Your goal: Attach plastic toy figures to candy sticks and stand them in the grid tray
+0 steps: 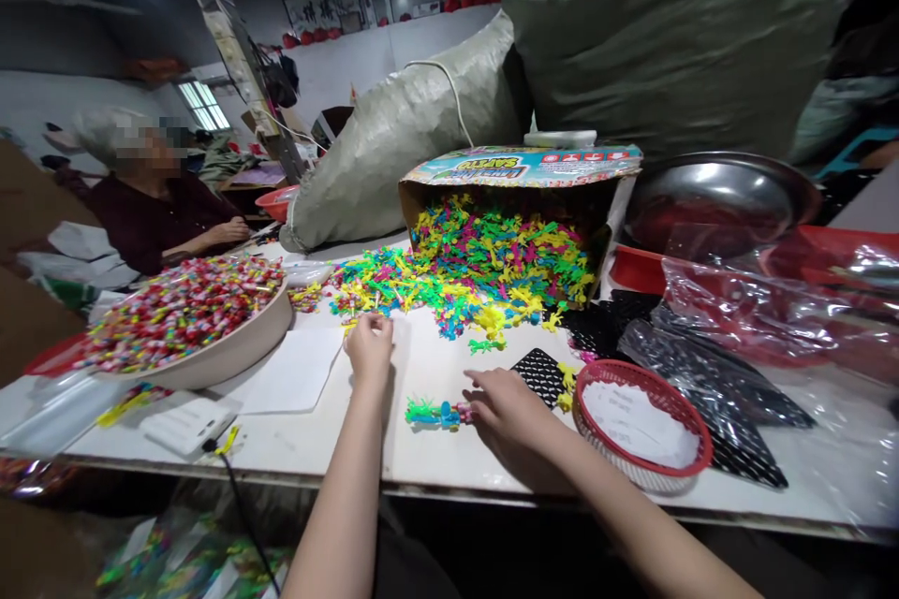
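Note:
My left hand (371, 348) is at the front edge of a loose heap of small plastic figures (393, 279) in green, yellow, blue and pink. Its fingers are curled together, and what they pinch, if anything, is hidden. My right hand (511, 404) lies low over the table, index finger stretched out and the other fingers spread. Its fingertips touch a short row of figures (434, 414), green, blue and pinkish, lying flat between my hands. A single green figure (486, 346) lies just beyond. The heap spills from an open printed carton (520, 170).
On the left stands a wide tub (263, 337) heaped with small wrapped pieces, beside white paper (299, 372) and a white box with a cable (188, 423). At right are a red basket (692, 463) holding paper slips, black patterned bags (730, 421) and clear plastic. A person (151, 206) sits far left.

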`<action>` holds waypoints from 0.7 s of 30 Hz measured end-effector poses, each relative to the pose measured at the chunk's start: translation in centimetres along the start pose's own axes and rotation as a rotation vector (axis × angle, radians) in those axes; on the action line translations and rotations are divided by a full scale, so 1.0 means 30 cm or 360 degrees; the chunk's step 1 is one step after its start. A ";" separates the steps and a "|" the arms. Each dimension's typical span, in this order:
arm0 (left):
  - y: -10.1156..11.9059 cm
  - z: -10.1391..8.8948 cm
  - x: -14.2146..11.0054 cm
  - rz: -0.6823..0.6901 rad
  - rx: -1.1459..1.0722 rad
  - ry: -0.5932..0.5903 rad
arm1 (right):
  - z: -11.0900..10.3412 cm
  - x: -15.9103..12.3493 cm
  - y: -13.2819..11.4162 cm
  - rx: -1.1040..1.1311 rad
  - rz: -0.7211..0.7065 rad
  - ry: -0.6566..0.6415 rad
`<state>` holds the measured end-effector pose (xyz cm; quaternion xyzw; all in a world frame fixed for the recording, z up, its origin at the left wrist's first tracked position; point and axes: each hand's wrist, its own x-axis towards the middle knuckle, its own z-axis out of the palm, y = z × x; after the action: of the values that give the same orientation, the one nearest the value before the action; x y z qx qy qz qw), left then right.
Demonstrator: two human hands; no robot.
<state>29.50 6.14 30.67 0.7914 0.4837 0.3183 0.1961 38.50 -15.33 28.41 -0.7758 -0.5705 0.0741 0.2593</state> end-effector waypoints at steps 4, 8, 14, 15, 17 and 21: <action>0.147 -0.014 -0.160 0.0418 -0.0846 -0.0543 | -0.045 0.009 -0.011 0.0215 0.0117 0.0348; 0.218 0.033 -0.248 0.0806 -0.1018 -0.0891 | -0.089 0.010 0.013 0.0127 0.0206 0.0413; 0.174 0.130 -0.147 0.0781 -0.0306 -0.0821 | -0.168 -0.004 0.098 0.0151 0.0318 0.0481; 0.162 0.144 -0.128 0.0724 -0.0125 -0.0848 | -0.182 -0.008 0.105 0.0152 0.0305 0.0531; 0.139 0.166 -0.099 0.0627 0.0149 -0.0998 | -0.207 -0.016 0.111 0.0144 0.0271 0.0594; 0.109 0.197 -0.075 0.0627 0.0390 -0.1210 | -0.232 -0.028 0.105 0.0150 0.0193 0.0541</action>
<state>34.95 2.64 27.73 0.9466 0.2515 -0.0237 0.2005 43.74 -18.99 32.66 -0.7971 -0.4664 -0.0159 0.3832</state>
